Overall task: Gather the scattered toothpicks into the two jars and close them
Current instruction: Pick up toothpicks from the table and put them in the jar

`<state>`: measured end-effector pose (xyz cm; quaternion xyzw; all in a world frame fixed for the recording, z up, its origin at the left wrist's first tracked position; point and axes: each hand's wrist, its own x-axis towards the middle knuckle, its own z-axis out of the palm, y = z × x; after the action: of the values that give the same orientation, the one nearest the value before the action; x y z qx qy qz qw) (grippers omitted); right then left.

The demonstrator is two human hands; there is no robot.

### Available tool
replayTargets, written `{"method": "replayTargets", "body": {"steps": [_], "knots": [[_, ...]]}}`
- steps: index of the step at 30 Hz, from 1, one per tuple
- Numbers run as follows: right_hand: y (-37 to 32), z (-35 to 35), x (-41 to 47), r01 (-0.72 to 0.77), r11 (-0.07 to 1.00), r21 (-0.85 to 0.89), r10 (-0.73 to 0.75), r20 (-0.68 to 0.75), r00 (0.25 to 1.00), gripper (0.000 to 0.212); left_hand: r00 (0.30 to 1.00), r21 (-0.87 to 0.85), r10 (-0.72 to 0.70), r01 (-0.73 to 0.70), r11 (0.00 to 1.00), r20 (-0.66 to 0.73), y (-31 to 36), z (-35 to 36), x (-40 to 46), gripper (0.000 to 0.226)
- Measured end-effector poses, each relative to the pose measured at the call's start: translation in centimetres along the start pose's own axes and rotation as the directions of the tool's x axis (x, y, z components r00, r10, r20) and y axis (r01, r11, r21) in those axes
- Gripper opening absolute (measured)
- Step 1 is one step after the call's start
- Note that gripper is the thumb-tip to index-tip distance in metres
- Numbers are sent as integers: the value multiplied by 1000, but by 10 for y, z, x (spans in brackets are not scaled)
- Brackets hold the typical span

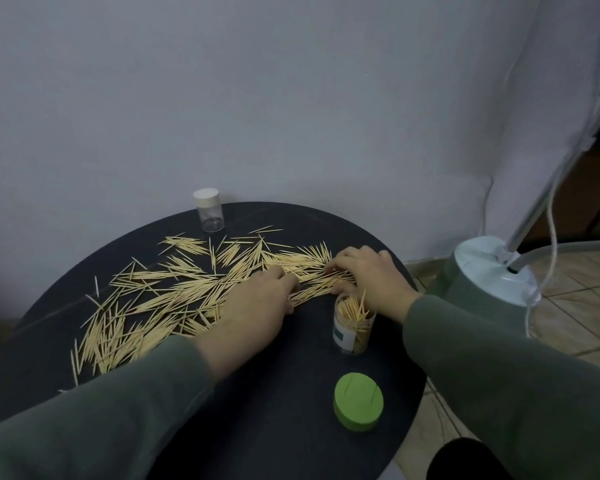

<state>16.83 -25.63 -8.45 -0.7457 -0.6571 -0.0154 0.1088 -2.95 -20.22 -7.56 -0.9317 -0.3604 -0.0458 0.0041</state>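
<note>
Toothpicks [174,296] lie scattered across the desk [264,427], some hidden under both hands; left hand [253,306] and right hand [368,275] rest on the pile, fingers curled; can't tell if either pinches any; open jar [354,327], part-filled, stands btwn the wrists; green lid [358,400] nearer; capped jar [208,210] at far edge.

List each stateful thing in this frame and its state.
Near jar: open, upright, partly filled.
Green lid: off, lying on the table.
Far jar: white lid on, looks empty.
Toothpicks: mostly scattered.
Left hand: on the toothpicks, grip unclear.
Right hand: on the toothpicks, grip unclear.
</note>
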Motion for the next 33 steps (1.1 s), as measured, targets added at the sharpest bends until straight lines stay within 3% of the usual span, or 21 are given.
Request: {"method": "replayTargets", "body": {"steps": [5, 9, 16, 20, 27, 33], "knots": [[-4, -8, 9, -29, 997, -66, 36, 108, 993, 48, 997, 37, -50, 48, 998, 66, 5, -13, 12, 34], [-7, -15, 18, -2, 996, -93, 16, 160, 987, 43, 971, -1, -165, 168, 986, 170, 8, -21, 23, 38], [-4, -18, 30, 65, 996, -60, -49, 236, 971, 31, 941, -124, -291, 314, 941, 171, 7, -17, 21, 38], [-2, -14, 30, 146, 978, -147, -117, 194, 974, 28, 943, -202, -315, 331, 922, 107, 11, -7, 12, 30], [-1, -9, 23, 234, 926, -295, -207, 120, 971, 29, 937, -107, -327, 315, 943, -122, 26, 15, 7, 23], [0, -6, 16, 235, 899, -368, -232, 55, 971, 27, 926, -140, -346, 327, 935, -153, 29, 21, 12, 23]]}}
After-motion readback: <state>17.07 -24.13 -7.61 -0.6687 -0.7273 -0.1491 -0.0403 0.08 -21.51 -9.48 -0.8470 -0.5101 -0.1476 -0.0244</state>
